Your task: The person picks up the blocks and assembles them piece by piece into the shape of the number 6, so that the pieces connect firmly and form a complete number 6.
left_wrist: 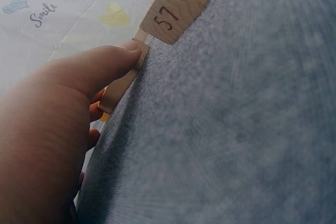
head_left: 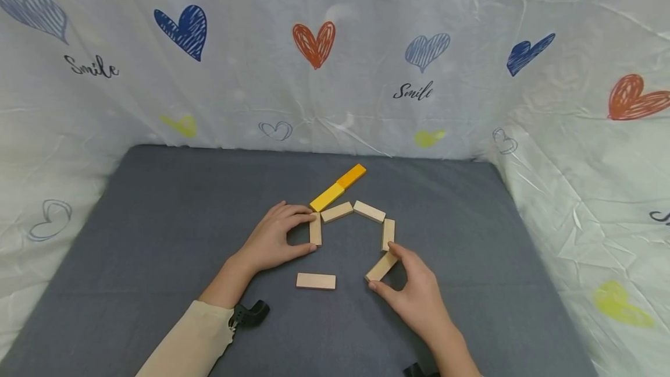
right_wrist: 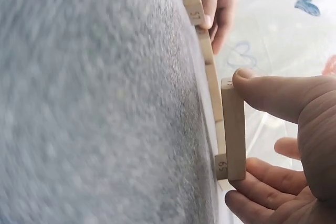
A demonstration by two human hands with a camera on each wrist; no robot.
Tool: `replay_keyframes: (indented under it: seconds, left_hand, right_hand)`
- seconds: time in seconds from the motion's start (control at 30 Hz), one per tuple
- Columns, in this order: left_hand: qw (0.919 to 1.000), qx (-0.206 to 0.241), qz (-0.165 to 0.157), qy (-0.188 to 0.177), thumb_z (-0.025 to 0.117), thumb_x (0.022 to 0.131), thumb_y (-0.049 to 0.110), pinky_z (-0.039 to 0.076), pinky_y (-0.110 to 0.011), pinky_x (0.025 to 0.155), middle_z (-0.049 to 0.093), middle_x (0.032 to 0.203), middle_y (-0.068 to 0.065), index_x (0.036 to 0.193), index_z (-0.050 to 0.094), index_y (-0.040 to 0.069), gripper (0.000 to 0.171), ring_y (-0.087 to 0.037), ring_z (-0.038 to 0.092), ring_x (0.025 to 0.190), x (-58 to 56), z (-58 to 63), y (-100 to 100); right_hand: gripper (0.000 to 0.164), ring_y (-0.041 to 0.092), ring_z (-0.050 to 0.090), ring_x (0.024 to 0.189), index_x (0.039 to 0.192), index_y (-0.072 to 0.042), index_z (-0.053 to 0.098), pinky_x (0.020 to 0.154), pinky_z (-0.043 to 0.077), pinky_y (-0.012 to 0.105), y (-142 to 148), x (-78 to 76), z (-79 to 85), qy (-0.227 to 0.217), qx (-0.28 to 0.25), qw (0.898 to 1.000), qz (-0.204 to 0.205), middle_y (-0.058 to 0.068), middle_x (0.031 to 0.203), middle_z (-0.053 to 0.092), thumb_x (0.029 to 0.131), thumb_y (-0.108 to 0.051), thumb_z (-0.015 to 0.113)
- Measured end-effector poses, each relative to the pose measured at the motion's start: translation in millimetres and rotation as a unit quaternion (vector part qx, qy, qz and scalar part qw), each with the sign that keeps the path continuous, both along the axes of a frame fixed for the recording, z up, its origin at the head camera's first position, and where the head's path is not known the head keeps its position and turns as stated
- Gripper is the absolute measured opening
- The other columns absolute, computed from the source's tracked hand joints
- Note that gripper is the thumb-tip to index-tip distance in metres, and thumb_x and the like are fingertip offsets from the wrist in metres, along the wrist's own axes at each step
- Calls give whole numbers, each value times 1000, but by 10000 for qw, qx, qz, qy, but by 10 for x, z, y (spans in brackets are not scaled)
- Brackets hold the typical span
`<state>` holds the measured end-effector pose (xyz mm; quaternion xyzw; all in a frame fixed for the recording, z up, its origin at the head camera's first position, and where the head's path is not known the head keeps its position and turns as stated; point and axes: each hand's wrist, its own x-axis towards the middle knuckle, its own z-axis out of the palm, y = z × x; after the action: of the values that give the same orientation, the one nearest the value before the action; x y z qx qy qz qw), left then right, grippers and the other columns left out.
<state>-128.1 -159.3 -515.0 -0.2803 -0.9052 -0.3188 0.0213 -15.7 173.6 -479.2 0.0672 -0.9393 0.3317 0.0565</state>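
My left hand (head_left: 277, 234) grips a plain wooden block (head_left: 315, 230) end to end between thumb and fingers. That block stands at the left of an arch of plain blocks on the cloth. With thumb and fingers at its two ends, my right hand (head_left: 419, 290) holds another wooden block (head_left: 382, 267), slanted at the arch's lower right. In the right wrist view this held block (right_wrist: 234, 129) appears in front of a block marked 59 or 65. A separate block (head_left: 316, 281) lies crosswise below the arch; its end reads 57 in the left wrist view.
Two blocks make up the arch's top, a left one (head_left: 337, 212) and a right one (head_left: 369, 211); a further block (head_left: 388, 234) forms its right side. Yellow (head_left: 327, 197) and orange (head_left: 351, 176) blocks run diagonally behind. A grey cloth (head_left: 209, 191) covers the table, backed by a heart-print curtain (head_left: 356, 98).
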Motion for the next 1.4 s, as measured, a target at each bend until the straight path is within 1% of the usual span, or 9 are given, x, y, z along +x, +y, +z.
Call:
replay_keyframes:
  seconds: [0.17,0.4,0.63,0.83,1.03,1.4]
  left_hand:
    - [10000,-9,-30,-5,89,92,48,17,-51,137,62,151,0,148,71,18,66,-26,53,146,-7,-8,2]
    - [10000,10,-20,-8,89,92,48,18,-51,137,62,152,0,148,71,18,66,-27,53,146,-5,-1,6]
    - [10000,14,-21,8,89,92,48,18,-51,137,62,152,0,148,71,18,66,-26,53,146,-6,0,6]
    - [10000,53,-16,20,90,92,47,18,-51,137,62,152,0,148,71,18,66,-26,53,146,-4,-1,0]
    - [10000,38,-1,12,90,92,46,18,-51,137,62,152,-1,148,71,18,66,-27,53,146,1,2,-3]
    - [10000,27,8,14,90,92,47,18,-51,137,62,152,0,148,71,18,66,-26,53,146,1,-7,-4]
  right_hand:
    - [92,32,67,129,152,-5,61,111,56,58,-31,13,-13,61,-97,9999,-63,13,141,68,74,-24,106]
    - [88,31,67,128,150,-4,63,111,56,56,-89,14,-32,31,-190,9997,-154,12,140,69,75,-24,105]
    - [86,32,67,130,147,-4,65,111,56,55,-143,16,-44,94,-195,9993,-292,12,139,69,75,-24,105]
    - [84,34,68,127,145,-4,66,108,58,56,-213,18,-74,169,-84,9986,-490,14,136,69,75,-27,105]
    - [83,38,69,126,144,-3,66,102,61,58,-276,22,-101,353,11,9978,-566,18,135,69,75,-29,105]
    - [79,39,69,125,139,-2,69,102,61,59,-358,20,-139,513,143,9956,-771,18,133,69,75,-29,105]
